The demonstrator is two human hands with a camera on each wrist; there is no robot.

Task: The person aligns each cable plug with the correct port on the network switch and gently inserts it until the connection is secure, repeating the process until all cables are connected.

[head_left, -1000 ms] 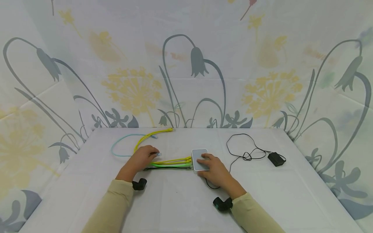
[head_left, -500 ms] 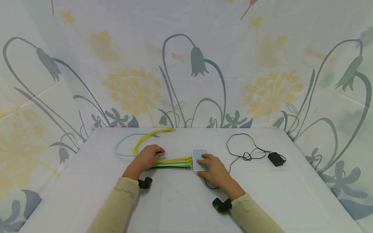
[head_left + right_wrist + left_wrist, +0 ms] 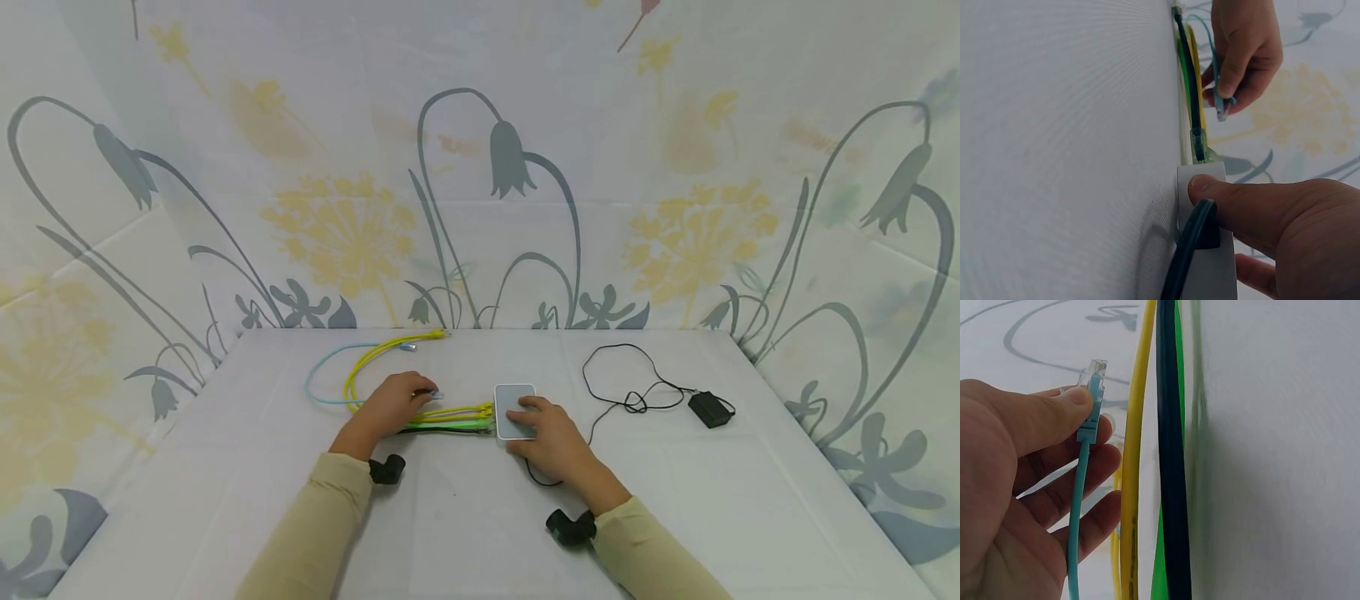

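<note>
My left hand (image 3: 393,404) pinches the clear plug end of a light blue Ethernet cable (image 3: 1089,419) between thumb and index finger. The plug points toward a small white network switch (image 3: 512,402) with a grey top. My right hand (image 3: 553,437) holds that switch, its thumb (image 3: 1229,200) on the near side and fingers over the top. Yellow cables (image 3: 457,412), a green cable (image 3: 448,426) and a dark cable (image 3: 442,431) run into the switch's left side. Below my right hand, a black power cord (image 3: 1186,250) enters the near side. Their far ends are partly hidden by my left hand.
At the right lies a black power adapter (image 3: 710,409) with its cord (image 3: 637,404) looped and knotted. Yellow cable ends (image 3: 427,335) and the other light blue plug (image 3: 407,347) lie near the back edge. A flower-printed curtain (image 3: 480,233) stands behind the white table (image 3: 450,533).
My left hand has moved right toward the switch, carrying the light blue plug and drawing its cable loop along. My right hand stays on the switch, nearly still.
</note>
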